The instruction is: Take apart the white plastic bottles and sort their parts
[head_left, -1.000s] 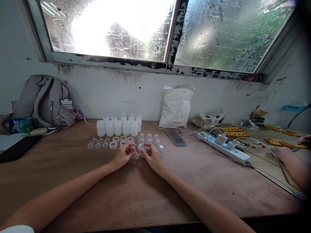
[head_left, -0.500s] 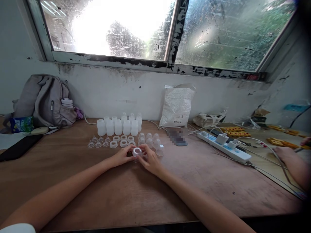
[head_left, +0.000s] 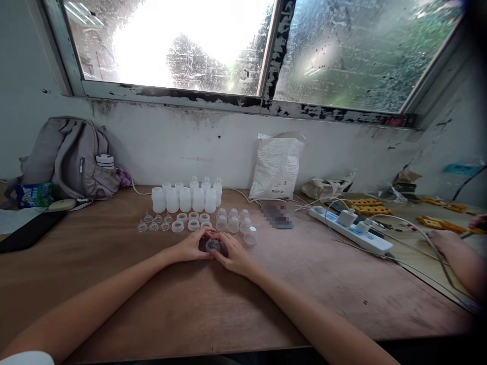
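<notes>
My left hand [head_left: 193, 246] and my right hand [head_left: 233, 252] meet at the table's middle, fingers curled round a small clear baby bottle top [head_left: 212, 246]. Its round face, with a smaller circle at the centre, points up toward me; the fingers partly hide its sides. Just beyond the hands lie several collar rings [head_left: 177, 226]. To their left are several clear bottle nipples [head_left: 153, 226], tips up. Several clear dome caps [head_left: 233, 223] stand in rows close to my right hand, with one cap [head_left: 250, 236] nearest it.
White bottles [head_left: 172, 199] stand in rows near the wall. A grey backpack [head_left: 68, 157] and a black phone [head_left: 32, 232] are on the left. To the right are a white package [head_left: 277, 165], a power strip [head_left: 350, 230] with cables, and another person's hand [head_left: 443, 241].
The bottle top has turned between my fingers: its whitish ring rim showed before, now a clear round face does. Both hands have shifted very slightly; the rows of parts look the same.
</notes>
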The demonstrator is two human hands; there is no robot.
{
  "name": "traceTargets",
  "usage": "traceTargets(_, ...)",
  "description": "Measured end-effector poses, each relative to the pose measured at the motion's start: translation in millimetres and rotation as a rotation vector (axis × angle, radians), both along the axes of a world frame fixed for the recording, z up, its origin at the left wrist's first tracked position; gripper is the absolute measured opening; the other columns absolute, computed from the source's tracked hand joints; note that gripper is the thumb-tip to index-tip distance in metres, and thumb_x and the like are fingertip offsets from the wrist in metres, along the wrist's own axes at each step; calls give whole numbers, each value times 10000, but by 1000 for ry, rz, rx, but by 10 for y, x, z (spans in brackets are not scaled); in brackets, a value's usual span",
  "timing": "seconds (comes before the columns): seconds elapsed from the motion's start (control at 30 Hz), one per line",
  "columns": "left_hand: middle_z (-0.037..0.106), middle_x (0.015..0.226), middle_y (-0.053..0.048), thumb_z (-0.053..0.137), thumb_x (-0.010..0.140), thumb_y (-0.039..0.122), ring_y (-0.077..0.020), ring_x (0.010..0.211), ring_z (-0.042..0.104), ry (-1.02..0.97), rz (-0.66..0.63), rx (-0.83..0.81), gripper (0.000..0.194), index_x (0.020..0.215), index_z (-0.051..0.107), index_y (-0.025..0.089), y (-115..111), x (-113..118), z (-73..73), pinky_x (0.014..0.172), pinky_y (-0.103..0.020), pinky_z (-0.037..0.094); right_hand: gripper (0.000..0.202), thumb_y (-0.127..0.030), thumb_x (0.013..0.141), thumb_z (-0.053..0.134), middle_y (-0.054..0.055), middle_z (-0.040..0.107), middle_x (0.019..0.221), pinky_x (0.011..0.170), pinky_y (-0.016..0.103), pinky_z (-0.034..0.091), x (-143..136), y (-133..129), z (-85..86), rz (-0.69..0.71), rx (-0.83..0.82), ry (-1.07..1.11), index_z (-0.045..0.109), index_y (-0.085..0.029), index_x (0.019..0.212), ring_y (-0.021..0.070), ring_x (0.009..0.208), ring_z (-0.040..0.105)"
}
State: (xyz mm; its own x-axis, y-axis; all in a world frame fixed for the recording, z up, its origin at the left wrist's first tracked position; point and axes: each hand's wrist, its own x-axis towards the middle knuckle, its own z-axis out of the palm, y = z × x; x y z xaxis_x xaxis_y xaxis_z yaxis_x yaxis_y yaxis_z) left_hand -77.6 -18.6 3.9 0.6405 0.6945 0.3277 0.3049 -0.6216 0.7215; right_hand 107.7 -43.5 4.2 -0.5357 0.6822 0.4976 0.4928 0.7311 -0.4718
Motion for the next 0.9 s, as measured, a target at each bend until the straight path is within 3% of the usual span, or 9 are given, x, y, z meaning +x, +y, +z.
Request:
traceTargets(0.2,555,999,-64,666,639,299,-185,941,520,7,-5,11,548,1122,435,182,-29,14,46,836,-316,402,101,-223,796,488,59,537,904,769,282,405,-21,50,-22,-42,-7,80,562,-186,854,165,854,518)
traceTargets(0.43,564,968,-32,587,712,321,-154,859,515,23,100,3,348,1028,521,192,-90,35,138,768,-275,409,136,-260,816,457,20,561,738,617,237,396,-23,96,-21,-146,-194,304,549,-166,785,128,660,508)
traceTargets(0.7,548,863,-20,563,727,307,-132,775,515,-184,203,-123,288,978,540,167,-56,171,12,692,-241,432,189,-340,799,463,-9,504,672,589,229,372,-27,94,11,-158,-296,509,523,-171,739,119,624,459)
traceTargets(0.9,552,956,-42,596,706,309,-142,803,553,-309,78,-233,396,1056,476,169,-134,204,29,731,-272,455,233,-403,756,511,-20,488,619,512,222,365,2,101,53,-70,-475,617,523,-172,727,106,545,453)
